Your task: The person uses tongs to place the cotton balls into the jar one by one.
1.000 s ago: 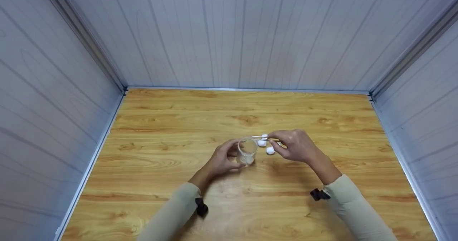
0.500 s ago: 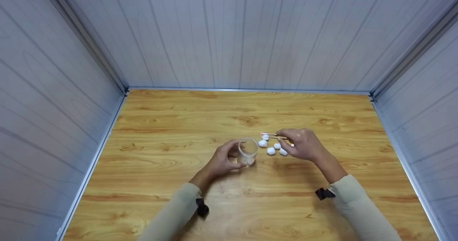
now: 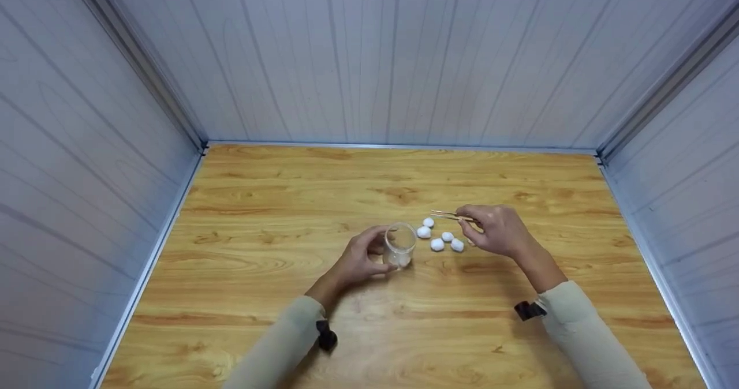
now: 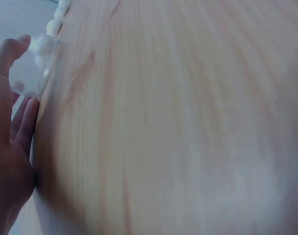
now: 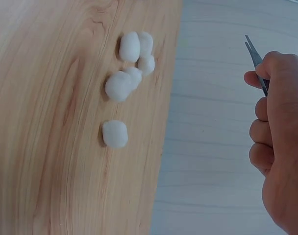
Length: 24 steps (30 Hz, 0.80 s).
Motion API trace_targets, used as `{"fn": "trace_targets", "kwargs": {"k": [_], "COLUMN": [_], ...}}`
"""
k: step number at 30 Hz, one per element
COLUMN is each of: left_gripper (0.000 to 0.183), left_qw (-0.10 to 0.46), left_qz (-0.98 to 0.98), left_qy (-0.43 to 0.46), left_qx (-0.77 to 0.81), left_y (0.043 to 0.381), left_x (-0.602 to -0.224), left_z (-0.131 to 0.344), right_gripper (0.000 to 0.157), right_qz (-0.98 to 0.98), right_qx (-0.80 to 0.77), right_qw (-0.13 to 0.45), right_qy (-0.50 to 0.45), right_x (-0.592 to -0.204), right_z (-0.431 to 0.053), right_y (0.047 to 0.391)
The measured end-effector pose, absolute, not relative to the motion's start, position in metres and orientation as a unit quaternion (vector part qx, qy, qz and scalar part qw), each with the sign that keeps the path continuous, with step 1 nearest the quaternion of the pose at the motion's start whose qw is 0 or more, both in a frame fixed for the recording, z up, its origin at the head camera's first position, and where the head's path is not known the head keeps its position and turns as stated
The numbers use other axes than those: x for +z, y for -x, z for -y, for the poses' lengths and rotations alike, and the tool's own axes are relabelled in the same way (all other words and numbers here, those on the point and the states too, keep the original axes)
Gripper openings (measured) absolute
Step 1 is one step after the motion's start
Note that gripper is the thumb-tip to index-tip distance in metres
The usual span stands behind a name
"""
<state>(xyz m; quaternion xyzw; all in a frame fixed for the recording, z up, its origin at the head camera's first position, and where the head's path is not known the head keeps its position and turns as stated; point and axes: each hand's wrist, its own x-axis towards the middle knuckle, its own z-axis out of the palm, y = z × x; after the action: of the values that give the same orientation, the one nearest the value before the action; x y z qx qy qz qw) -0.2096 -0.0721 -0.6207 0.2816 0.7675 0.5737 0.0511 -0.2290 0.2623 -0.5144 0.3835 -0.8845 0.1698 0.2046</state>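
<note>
A clear jar [image 3: 399, 251] stood upright, mouth up, near the middle of the wooden table [image 3: 369, 320], and pale rounded shapes showed through its wall. The person's left hand [image 3: 357, 257] grasped the jar from its left side, thumb at the near side of the wall and fingers curled round the far side. To the right of the jar lay six white balls [image 5: 118, 86], the nearest just beside it; some touched one another, while one sat a little apart. Farther right of the jar, the right hand [image 3: 495, 230] pinched a pair of metal tweezers [image 5: 257, 59] between thumb and fingers, raised above the table, with the tips parted and pointing toward the jar's side. On the person's side of the jar, pale sleeves [image 3: 277, 343] covered both forearms, a black device [image 3: 327, 338] at each cuff. Beyond the jar, at the table's far edge, rose a whitish grooved panel [image 3: 369, 60].
</note>
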Motion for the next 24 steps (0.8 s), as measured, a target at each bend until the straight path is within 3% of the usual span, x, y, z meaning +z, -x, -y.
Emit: {"fn": "trace_targets", "kwargs": {"k": [24], "left_gripper": [0.077], "left_qw": [0.059], "left_qz": [-0.779], "left_qy": [-0.264], "left_qx": [0.565], "left_y": [0.209], "left_x": [-0.62], "left_z": [0.072], "right_gripper": [0.012], "right_qz": [0.911], "right_qx": [0.135], "right_qw": [0.169], "right_qy": [-0.352], "right_x": [-0.531], "right_z": [-0.276], "right_y": [0.237]}}
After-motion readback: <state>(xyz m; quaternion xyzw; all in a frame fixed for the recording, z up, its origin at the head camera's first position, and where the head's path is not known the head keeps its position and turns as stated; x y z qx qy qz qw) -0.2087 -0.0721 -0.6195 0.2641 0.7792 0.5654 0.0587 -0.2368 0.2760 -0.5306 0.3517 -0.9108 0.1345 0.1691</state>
